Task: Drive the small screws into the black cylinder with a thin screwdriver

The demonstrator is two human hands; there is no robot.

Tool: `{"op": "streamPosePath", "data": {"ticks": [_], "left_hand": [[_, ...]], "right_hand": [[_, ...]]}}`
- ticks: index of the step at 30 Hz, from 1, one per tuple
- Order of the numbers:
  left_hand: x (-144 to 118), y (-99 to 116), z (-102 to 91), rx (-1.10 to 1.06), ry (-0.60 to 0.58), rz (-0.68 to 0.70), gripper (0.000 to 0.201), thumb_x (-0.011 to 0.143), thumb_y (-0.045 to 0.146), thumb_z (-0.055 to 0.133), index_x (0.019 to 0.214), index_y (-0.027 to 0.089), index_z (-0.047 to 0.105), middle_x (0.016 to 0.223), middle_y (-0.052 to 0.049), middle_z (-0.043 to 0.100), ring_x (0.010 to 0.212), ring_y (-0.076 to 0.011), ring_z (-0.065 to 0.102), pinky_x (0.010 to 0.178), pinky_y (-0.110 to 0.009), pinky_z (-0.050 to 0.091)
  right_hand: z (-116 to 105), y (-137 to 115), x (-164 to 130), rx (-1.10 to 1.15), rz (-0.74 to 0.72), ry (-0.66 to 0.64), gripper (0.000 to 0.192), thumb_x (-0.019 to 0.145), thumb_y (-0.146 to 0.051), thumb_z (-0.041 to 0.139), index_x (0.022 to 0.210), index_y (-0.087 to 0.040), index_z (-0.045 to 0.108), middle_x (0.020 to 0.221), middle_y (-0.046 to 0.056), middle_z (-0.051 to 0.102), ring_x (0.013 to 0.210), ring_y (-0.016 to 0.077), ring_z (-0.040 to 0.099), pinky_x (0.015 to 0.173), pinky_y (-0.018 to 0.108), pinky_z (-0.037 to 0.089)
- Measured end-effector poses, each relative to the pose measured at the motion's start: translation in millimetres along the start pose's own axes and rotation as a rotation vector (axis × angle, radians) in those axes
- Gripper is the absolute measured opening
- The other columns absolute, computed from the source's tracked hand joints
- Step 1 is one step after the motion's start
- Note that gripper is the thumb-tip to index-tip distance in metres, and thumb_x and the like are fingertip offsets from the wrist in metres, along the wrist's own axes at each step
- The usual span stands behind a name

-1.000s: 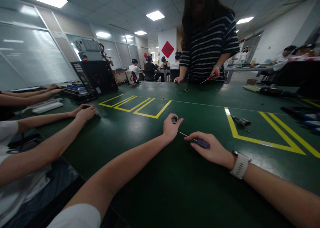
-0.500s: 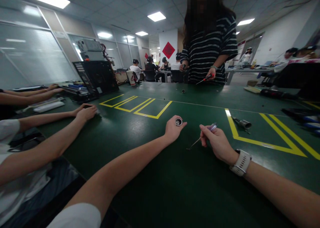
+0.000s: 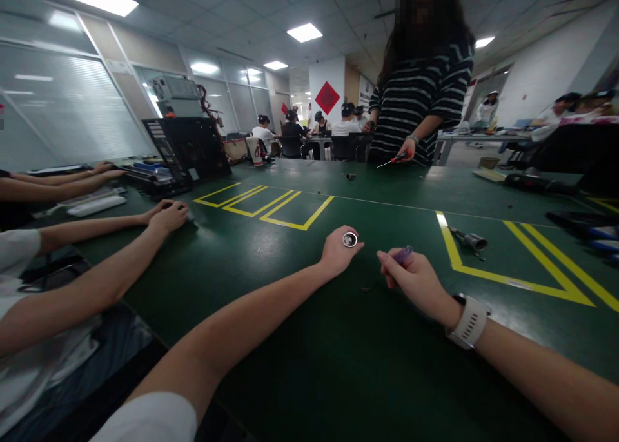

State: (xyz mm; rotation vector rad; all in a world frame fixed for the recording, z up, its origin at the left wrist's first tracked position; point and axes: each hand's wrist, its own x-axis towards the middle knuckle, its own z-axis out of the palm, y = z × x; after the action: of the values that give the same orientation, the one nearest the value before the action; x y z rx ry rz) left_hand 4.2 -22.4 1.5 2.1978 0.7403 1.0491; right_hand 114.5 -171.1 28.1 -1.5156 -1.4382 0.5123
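- what took up the most room?
- the green table (image 3: 387,364), marked out with yellow tape (image 3: 493,278).
- and the hands?
- the left hand (image 3: 334,253) was curled tight; the right hand (image 3: 416,279), just to its right and apart from it, had its fingers closed too.
- on what?
- i'll get there. a metal fitting (image 3: 471,240) lay inside the taped outline, to the right of the right hand and farther off. the round metal part (image 3: 350,240) sat within the left hand's grip, its ringed end facing the viewer. the right hand gripped a purple screwdriver (image 3: 401,255), its shaft hard to make out.
- anything smaller?
- tiny metal bits (image 3: 365,290), on the table near the right fingertips.
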Motion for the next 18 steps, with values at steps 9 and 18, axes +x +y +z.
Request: {"op": "streamPosePath", "data": {"ticks": [9, 18], "left_hand": [[3.5, -5.8, 4.8, -0.160, -0.100, -0.044, 0.042, 0.059, 0.000, 0.057, 0.099, 0.014, 0.055, 0.093, -0.003, 0.058, 0.087, -0.0162, 0.054, 0.079, -0.029, 0.045], [4.6, -10.6, 6.5, -0.347, -0.142, -0.118, 0.042, 0.060, 0.000, 0.060, 0.098, 0.015, 0.060, 0.093, -0.003, 0.059, 0.087, -0.0170, 0.056, 0.082, -0.034, 0.046]], "right_hand": [[9.4, 1.1, -10.3, -0.182, -0.259, 0.170, 0.035, 0.088, -0.036, 0.041, 0.059, -0.019, 0.051, 0.048, -0.003, 0.049, 0.045, 0.0109, 0.049, 0.046, 0.023, 0.037], [11.0, 2.0, -8.4, -0.128, -0.290, 0.262, 0.020, 0.087, -0.030, 0.044, 0.076, -0.019, 0.055, 0.069, 0.001, 0.057, 0.061, 0.0140, 0.054, 0.057, 0.026, 0.043]]}}
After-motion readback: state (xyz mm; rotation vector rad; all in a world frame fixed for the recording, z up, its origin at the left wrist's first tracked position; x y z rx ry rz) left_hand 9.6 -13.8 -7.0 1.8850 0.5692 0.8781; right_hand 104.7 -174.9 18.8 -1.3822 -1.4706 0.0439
